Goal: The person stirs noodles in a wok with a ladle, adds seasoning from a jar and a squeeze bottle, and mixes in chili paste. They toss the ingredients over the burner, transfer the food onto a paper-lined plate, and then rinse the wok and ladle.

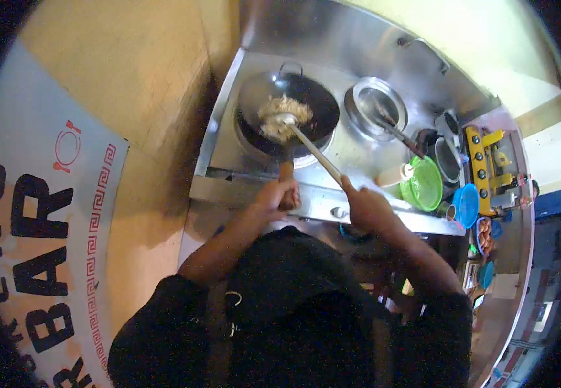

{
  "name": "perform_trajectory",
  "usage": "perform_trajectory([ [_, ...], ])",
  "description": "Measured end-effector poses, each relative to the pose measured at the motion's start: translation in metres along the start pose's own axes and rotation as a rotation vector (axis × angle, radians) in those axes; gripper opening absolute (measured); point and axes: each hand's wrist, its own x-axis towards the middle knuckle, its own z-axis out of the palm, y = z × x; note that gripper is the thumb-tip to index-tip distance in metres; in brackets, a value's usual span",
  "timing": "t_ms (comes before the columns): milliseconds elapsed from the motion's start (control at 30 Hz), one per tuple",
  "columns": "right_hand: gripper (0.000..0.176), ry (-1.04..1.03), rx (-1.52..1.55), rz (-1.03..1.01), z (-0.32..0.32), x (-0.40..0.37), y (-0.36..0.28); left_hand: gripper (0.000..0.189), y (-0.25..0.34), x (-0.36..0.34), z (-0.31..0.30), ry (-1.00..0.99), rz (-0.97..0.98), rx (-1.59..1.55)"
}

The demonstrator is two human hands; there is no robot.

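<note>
A dark wok (pixel 322 103) sits on the burner at the left of the steel stove. Pale, light-brown food (pixel 293 108) lies in it. Below the wok, my left hand (pixel 280 196) is closed round the wok's handle (pixel 287 169). My right hand (pixel 366 205) grips the long pale handle of a ladle (pixel 316 152), whose head rests in the food. The food partly hides the ladle's head.
A round metal pan (pixel 376 108) with a dark-handled utensil (pixel 402 137) stands right of the wok. Farther right are a green basin (pixel 422 184), a squeeze bottle (pixel 393 175), a blue basin (pixel 466 205) and a yellow burner unit (pixel 480 171). A yellow wall (pixel 164 84) borders the left.
</note>
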Motion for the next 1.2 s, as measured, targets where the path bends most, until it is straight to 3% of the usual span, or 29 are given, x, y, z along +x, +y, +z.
perform_trajectory([
  [67,0.068,-0.006,-0.157,0.049,-0.008,0.000,0.022,0.013,0.013,-0.031,0.043,-0.027,0.048,0.007],
  [133,0.063,0.080,0.086,-0.033,-0.033,-0.002,0.045,0.015,0.015,-0.039,0.070,0.069,-0.034,0.060],
  [167,0.061,0.101,0.214,-0.070,-0.041,-0.008,0.047,0.014,0.011,-0.023,0.050,-0.040,0.144,0.313],
  [200,0.058,0.116,0.342,-0.103,-0.047,-0.016,0.047,0.014,0.008,-0.012,0.034,-0.038,0.137,0.309],
  [267,0.056,0.023,0.417,-0.069,-0.068,-0.036,0.042,0.014,0.012,0.008,0.020,-0.080,0.078,-0.080],
  [300,0.055,-0.072,0.497,-0.038,-0.072,-0.043,0.040,0.013,0.017,0.009,0.021,0.004,0.026,-0.115],
  [400,0.060,-0.083,0.302,0.038,-0.050,-0.052,0.044,0.013,0.005,0.026,0.006,-0.034,0.002,-0.066],
  [500,0.061,-0.065,0.088,0.140,-0.023,-0.011,0.021,0.013,-0.007,0.030,-0.009,-0.014,-0.007,-0.083],
  [600,0.065,0.289,0.170,0.053,0.049,0.080,0.028,0.014,-0.011,0.039,-0.022,0.003,0.021,-0.079],
  [633,0.066,0.212,0.278,0.081,0.064,0.108,0.026,0.014,-0.013,0.039,-0.025,0.018,0.018,-0.076],
  [667,0.065,0.107,0.278,0.130,0.047,0.099,0.007,0.014,-0.012,0.042,-0.029,0.019,0.020,-0.074],
  [767,0.058,0.036,0.148,0.017,0.033,0.034,-0.004,0.015,-0.016,0.039,-0.040,-0.004,-0.012,0.019],
  [833,0.062,-0.038,0.019,0.068,0.017,-0.003,0.002,0.015,-0.020,0.033,-0.031,0.130,-0.037,0.081],
  [933,0.063,0.091,-0.012,0.047,0.015,0.003,0.061,0.014,-0.009,-0.010,0.046,0.043,0.009,-0.083],
  [1067,0.061,0.254,0.134,0.039,0.004,0.050,0.052,0.011,-0.012,0.029,0.016,0.082,0.063,0.017],
  [1100,0.059,0.276,0.183,0.052,0.008,0.077,0.042,0.010,-0.013,0.036,0.012,0.040,0.027,-0.182],
  [1133,0.057,0.256,0.219,0.081,0.006,0.102,0.028,0.010,-0.018,0.038,0.007,0.039,0.023,-0.176],
  [1200,0.058,0.252,0.323,-0.019,0.007,0.120,0.009,0.011,-0.013,0.041,0.002,0.049,0.002,-0.112],
])
